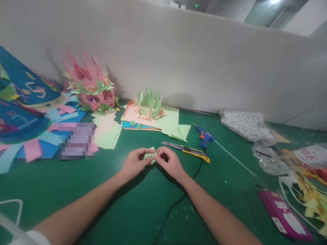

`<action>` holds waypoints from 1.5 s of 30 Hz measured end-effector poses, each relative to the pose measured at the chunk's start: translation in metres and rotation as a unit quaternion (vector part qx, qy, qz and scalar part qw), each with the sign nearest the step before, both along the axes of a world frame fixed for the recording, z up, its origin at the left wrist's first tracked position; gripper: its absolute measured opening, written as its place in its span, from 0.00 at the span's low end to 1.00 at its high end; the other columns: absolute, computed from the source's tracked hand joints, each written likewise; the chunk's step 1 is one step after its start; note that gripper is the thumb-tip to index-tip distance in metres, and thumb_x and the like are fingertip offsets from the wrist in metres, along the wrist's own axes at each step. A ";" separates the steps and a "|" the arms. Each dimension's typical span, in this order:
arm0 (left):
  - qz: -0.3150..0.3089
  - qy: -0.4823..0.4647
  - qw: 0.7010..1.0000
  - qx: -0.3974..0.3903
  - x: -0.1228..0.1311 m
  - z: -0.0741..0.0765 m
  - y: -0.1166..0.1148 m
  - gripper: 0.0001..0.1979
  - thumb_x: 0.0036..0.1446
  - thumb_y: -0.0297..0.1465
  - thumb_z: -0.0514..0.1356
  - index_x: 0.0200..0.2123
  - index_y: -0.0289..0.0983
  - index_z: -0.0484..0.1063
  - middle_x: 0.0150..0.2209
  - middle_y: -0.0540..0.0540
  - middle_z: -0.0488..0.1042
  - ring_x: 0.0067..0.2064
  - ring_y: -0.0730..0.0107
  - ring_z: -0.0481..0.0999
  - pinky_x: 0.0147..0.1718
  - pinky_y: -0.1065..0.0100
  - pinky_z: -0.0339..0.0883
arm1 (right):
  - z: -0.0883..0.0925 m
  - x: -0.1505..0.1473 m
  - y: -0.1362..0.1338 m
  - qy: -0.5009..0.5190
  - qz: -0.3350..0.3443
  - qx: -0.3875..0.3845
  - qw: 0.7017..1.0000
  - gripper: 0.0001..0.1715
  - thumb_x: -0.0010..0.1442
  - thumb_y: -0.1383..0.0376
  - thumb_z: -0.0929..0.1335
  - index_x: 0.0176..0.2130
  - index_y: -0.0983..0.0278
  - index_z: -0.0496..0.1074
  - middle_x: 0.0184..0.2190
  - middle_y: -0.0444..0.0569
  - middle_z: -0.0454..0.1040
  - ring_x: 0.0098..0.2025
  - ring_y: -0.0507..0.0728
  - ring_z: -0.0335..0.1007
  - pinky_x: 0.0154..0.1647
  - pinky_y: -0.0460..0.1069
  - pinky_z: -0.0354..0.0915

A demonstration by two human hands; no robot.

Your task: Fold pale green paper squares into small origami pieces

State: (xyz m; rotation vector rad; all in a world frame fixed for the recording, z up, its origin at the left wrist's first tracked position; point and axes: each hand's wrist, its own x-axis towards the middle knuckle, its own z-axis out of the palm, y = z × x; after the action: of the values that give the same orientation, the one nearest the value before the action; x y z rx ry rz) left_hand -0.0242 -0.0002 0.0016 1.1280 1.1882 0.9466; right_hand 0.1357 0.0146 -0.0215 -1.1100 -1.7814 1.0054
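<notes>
A small piece of light green paper [150, 154] is pinched between both hands above the green table [122, 211]. My left hand [135, 162] grips its left part with thumb and fingers. On the other side, my right hand [170, 161] is closed on its right edge. The fingers cover much of the paper, so its exact folds cannot be made out. Just right of my right hand lies a yellow utility knife [190, 151] with its blade out. Behind the knife is a blue glue gun [203, 135] with a clear glue stick [233, 155] in its rear.
A green paper crown [149, 103] and small green paper roses [139, 127] rest on stacked paper sheets [172, 114]. Pink paper crowns [89, 80] and blue cone hats [33, 83] stand left. Rightward are plastic bags [270, 160] and a magenta power strip [284, 214]; a black cord [175, 204] crosses the table.
</notes>
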 end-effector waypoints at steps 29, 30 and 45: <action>0.047 -0.066 0.996 0.026 0.003 0.002 -0.004 0.08 0.44 0.30 0.63 0.28 0.34 0.68 0.24 0.52 0.70 0.25 0.75 0.71 0.27 0.71 0.63 | 0.005 -0.001 -0.004 0.092 0.081 -0.168 0.978 0.13 0.53 0.58 0.67 0.27 0.64 0.62 0.22 0.42 0.69 0.24 0.49 0.63 0.26 0.45 0.59; 0.046 -0.064 0.997 0.024 0.004 0.003 -0.004 0.08 0.43 0.30 0.63 0.28 0.34 0.68 0.24 0.52 0.70 0.25 0.75 0.71 0.27 0.71 0.64 | 0.006 -0.001 -0.004 0.093 0.083 -0.173 0.977 0.13 0.52 0.58 0.67 0.27 0.65 0.62 0.22 0.42 0.69 0.24 0.49 0.64 0.25 0.45 0.60; 0.027 -0.038 0.998 0.037 0.003 0.009 -0.002 0.09 0.44 0.31 0.62 0.29 0.34 0.67 0.22 0.54 0.68 0.23 0.77 0.70 0.26 0.72 0.65 | 0.013 0.001 -0.003 0.068 0.092 -0.144 0.983 0.16 0.55 0.57 0.65 0.27 0.67 0.73 0.21 0.45 0.71 0.23 0.49 0.63 0.25 0.44 0.61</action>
State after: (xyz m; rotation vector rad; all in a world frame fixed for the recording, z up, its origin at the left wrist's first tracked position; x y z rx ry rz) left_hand -0.0207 -0.0018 0.0109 1.1133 1.1352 1.0731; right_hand 0.1367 0.0113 -0.0090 -1.0310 -1.6867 1.4532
